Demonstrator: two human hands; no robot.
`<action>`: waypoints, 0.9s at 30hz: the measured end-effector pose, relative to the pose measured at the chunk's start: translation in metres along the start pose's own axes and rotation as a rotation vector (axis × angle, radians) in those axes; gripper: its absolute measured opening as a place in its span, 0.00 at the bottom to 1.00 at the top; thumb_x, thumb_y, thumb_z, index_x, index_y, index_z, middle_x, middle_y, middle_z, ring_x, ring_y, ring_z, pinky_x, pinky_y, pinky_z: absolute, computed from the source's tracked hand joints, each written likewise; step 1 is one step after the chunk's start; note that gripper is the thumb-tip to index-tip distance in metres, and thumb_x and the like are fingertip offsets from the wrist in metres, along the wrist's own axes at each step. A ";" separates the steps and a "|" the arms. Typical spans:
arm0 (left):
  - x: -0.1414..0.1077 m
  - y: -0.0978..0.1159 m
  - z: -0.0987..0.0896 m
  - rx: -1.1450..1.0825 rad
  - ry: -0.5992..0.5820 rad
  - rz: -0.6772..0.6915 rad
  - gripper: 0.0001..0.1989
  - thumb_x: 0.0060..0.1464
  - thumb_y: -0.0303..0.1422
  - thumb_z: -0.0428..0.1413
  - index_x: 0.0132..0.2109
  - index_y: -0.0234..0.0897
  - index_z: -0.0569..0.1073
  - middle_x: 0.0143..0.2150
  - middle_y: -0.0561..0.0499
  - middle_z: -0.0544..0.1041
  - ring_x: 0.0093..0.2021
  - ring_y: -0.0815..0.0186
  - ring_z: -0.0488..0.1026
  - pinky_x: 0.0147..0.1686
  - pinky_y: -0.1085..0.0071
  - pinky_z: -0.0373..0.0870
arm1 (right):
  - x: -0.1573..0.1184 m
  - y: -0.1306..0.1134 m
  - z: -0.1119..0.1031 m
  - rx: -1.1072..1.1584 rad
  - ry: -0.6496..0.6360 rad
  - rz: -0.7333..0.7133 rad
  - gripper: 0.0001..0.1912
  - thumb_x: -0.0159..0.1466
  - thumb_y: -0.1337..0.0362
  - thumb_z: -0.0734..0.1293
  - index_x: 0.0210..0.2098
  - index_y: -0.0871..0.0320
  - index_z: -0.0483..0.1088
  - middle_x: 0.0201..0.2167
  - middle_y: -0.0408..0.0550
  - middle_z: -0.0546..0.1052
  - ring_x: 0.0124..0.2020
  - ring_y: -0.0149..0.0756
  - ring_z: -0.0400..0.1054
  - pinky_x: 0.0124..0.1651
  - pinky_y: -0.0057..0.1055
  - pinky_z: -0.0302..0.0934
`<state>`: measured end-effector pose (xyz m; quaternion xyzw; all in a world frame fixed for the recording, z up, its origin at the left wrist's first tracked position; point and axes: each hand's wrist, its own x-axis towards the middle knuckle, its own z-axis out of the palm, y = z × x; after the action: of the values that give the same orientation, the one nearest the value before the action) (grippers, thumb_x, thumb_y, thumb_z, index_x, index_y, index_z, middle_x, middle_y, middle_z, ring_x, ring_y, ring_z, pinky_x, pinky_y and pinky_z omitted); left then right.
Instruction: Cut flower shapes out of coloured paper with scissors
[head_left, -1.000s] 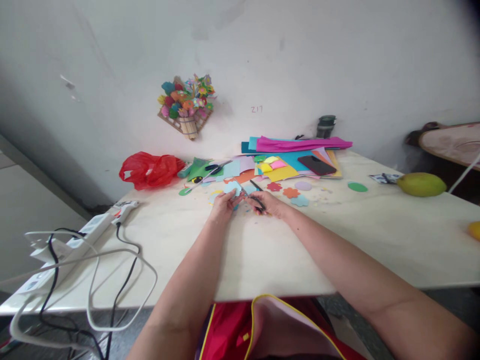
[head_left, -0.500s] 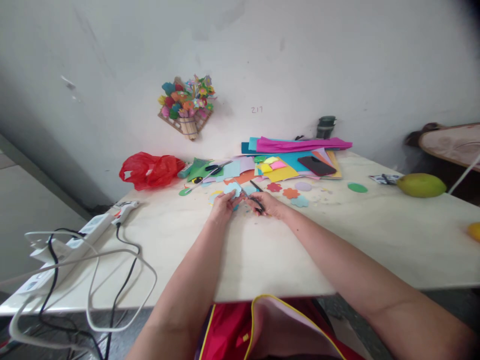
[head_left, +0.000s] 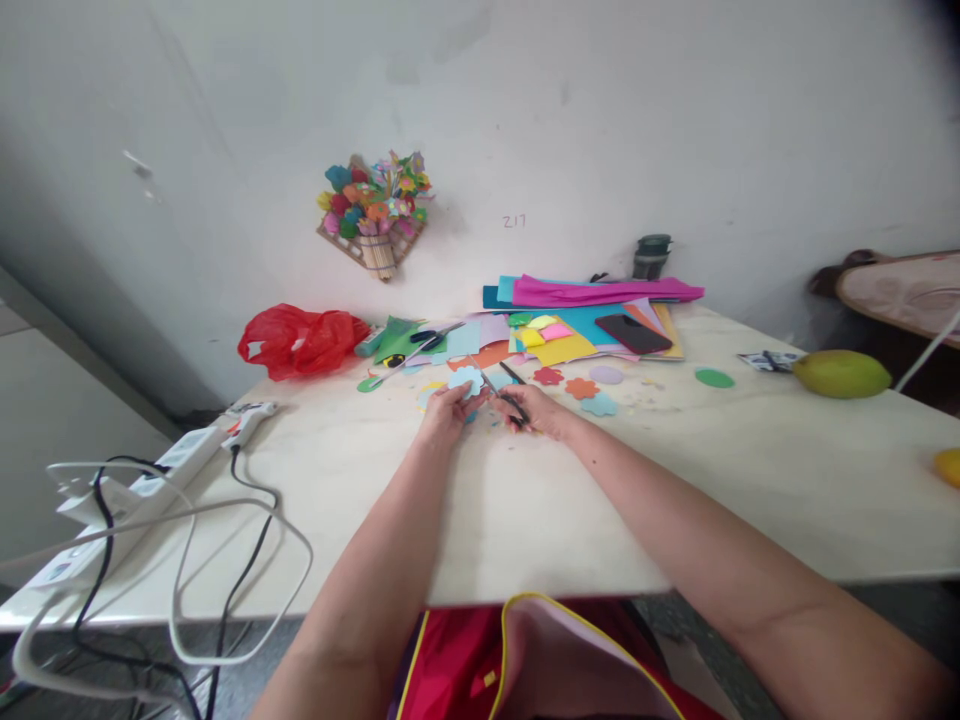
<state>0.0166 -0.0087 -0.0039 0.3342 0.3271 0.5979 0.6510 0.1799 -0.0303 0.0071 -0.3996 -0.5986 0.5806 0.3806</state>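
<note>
Between the fingers of my left hand [head_left: 444, 412] is a light-blue paper flower [head_left: 466, 380] with a scalloped edge. My right hand [head_left: 534, 410] is closed around the dark handles of a pair of scissors [head_left: 514, 404]. The blades point up and left, close beside the flower's right edge; whether they touch it I cannot tell. On the table to the right of my right hand lie a red paper flower [head_left: 548, 376], an orange paper flower [head_left: 581, 388], another light-blue paper flower [head_left: 599, 404] and a lilac paper disc [head_left: 606, 374]. Small scraps lie under my hands.
Coloured sheets [head_left: 577, 348] and a phone [head_left: 634, 333] lie at the back, with a second pair of scissors [head_left: 429, 340] to their left. A red plastic bag [head_left: 304, 340] sits back left. A power strip [head_left: 161, 480] with loose cables occupies the left edge. A yellow-green fruit [head_left: 841, 373] rests at right.
My hands, the flower and the scissors stay in nearly the same place. Only a very slight shift of the blue flower and of the view shows.
</note>
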 end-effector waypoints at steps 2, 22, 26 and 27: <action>0.000 0.000 0.000 0.017 -0.019 -0.002 0.07 0.44 0.22 0.57 0.35 0.28 0.73 0.33 0.43 0.78 0.35 0.60 0.77 0.35 0.71 0.75 | 0.001 0.003 -0.002 -0.012 -0.008 -0.028 0.09 0.56 0.62 0.67 0.27 0.60 0.63 0.14 0.38 0.67 0.11 0.23 0.58 0.10 0.19 0.42; -0.002 -0.002 -0.001 0.199 -0.060 0.068 0.14 0.34 0.31 0.66 0.29 0.29 0.72 0.23 0.50 0.74 0.19 0.72 0.69 0.22 0.75 0.68 | 0.005 0.010 -0.007 -0.088 -0.052 -0.074 0.16 0.54 0.53 0.67 0.27 0.60 0.63 0.16 0.39 0.67 0.12 0.22 0.59 0.11 0.19 0.42; -0.001 0.000 -0.004 0.238 -0.071 0.150 0.15 0.34 0.34 0.66 0.27 0.31 0.70 0.19 0.54 0.70 0.16 0.76 0.63 0.18 0.77 0.62 | 0.004 0.010 -0.010 -0.100 -0.090 -0.064 0.17 0.56 0.51 0.66 0.28 0.60 0.63 0.17 0.39 0.68 0.13 0.22 0.59 0.11 0.19 0.43; 0.000 0.000 -0.005 0.252 -0.081 0.166 0.15 0.36 0.35 0.66 0.26 0.32 0.69 0.18 0.55 0.68 0.16 0.76 0.62 0.18 0.78 0.60 | 0.003 0.010 -0.011 -0.107 -0.099 -0.068 0.17 0.56 0.51 0.65 0.28 0.60 0.63 0.17 0.39 0.68 0.13 0.22 0.60 0.11 0.19 0.44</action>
<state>0.0127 -0.0087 -0.0064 0.4629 0.3444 0.5899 0.5649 0.1887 -0.0230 -0.0021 -0.3696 -0.6600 0.5539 0.3480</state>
